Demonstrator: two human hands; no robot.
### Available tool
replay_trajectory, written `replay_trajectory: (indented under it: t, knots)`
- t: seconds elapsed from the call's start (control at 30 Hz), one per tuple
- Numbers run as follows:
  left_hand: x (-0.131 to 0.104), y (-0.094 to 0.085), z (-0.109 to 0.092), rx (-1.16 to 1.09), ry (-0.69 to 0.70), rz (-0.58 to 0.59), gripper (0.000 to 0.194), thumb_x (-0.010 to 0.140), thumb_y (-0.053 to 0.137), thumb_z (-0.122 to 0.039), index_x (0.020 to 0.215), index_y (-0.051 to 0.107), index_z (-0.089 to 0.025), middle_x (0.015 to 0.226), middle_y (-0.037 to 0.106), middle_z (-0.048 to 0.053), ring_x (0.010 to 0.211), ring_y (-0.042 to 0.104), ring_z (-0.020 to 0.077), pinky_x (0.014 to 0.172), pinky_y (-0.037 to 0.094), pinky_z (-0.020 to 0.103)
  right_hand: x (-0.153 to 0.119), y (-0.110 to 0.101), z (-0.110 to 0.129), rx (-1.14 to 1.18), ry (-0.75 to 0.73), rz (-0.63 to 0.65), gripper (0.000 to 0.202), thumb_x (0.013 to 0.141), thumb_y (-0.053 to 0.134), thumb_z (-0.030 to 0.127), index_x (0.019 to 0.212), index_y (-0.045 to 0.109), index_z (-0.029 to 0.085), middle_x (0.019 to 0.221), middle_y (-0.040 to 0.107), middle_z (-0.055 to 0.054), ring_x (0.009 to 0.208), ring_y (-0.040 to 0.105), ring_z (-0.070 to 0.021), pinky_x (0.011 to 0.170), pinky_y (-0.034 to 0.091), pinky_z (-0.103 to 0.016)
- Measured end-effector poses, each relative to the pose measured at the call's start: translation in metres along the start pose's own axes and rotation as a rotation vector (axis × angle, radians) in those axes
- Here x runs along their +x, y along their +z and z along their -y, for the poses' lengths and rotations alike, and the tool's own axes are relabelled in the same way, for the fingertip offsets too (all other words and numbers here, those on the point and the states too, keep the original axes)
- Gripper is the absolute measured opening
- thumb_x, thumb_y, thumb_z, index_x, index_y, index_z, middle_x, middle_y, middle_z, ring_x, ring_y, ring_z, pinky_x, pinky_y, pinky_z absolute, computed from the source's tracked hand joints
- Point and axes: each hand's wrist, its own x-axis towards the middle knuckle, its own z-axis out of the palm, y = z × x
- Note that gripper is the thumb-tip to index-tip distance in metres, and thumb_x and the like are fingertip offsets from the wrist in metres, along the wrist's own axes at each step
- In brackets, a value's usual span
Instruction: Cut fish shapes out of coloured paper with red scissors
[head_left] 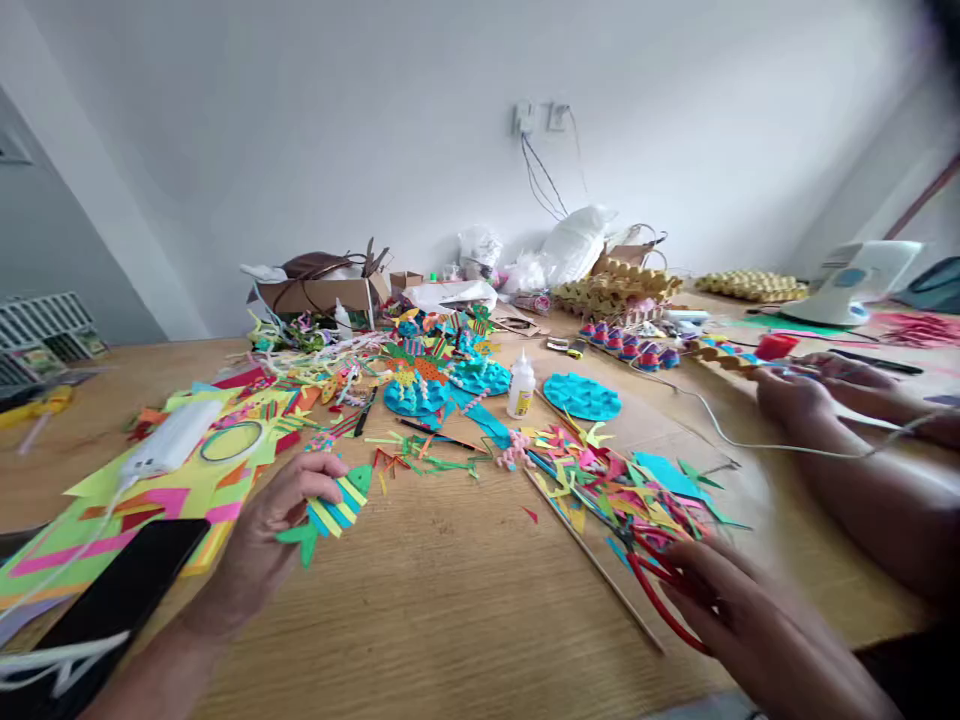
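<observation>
My left hand (291,495) pinches a paper fish (341,505) above the wooden table. The fish has a green head and tail, with blue and yellow stripes between. At the lower right, my right hand (739,610) has its fingers on the red handles of a pair of scissors (664,580). The scissor blades point away, over a heap of colourful paper scraps (592,465). A thin wooden stick (600,570) lies just left of the scissors. Part of my right hand's grip is hidden behind its own fingers.
Beyond the scraps stand a white glue bottle (521,388) and blue scalloped discs (581,397). Coloured paper sheets (75,540), a black phone (124,600) and a white power bank (171,440) lie left. At right, another person's hands (795,400) work near a white cable (720,430).
</observation>
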Motion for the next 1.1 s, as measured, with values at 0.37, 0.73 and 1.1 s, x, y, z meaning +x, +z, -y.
replay_trajectory:
  t: [0.37, 0.73, 1.1]
  knots:
    - [0.000, 0.035, -0.023, -0.448, -0.431, -0.198, 0.005, 0.069, 0.067, -0.019, 0.067, 0.064, -0.023, 0.075, 0.062, -0.002, 0.081, 0.055, 0.0155, 0.079, 0.042, 0.026, 0.034, 0.030, 0.094, 0.997, 0.293, 0.276, 0.022, 0.062, 0.068, 0.034, 0.071, 0.056, 0.018, 0.058, 0.048, 0.003, 0.052, 0.046, -0.0115, 0.048, 0.037, -0.021]
    - [-0.001, 0.058, -0.039, -0.667, -0.694, -0.172, 0.018, 0.069, 0.067, -0.022, 0.087, 0.064, -0.021, 0.086, 0.069, -0.001, 0.089, 0.057, 0.0179, 0.087, 0.039, 0.032, 0.071, 0.073, 0.159, 1.343, 0.287, 0.407, 0.033, 0.054, 0.074, 0.033, 0.072, 0.052, 0.018, 0.058, 0.045, 0.006, 0.053, 0.038, -0.0099, 0.048, 0.029, -0.021]
    - [0.002, 0.058, -0.042, -0.625, -0.669, -0.131, 0.022, 0.071, 0.066, -0.022, 0.093, 0.062, -0.023, 0.095, 0.068, 0.000, 0.099, 0.056, 0.0194, 0.087, 0.039, 0.030, 0.076, 0.085, 0.172, 1.393, 0.281, 0.369, 0.031, 0.052, 0.073, 0.029, 0.061, 0.045, 0.019, 0.059, 0.050, 0.006, 0.053, 0.043, -0.0093, 0.049, 0.032, -0.021]
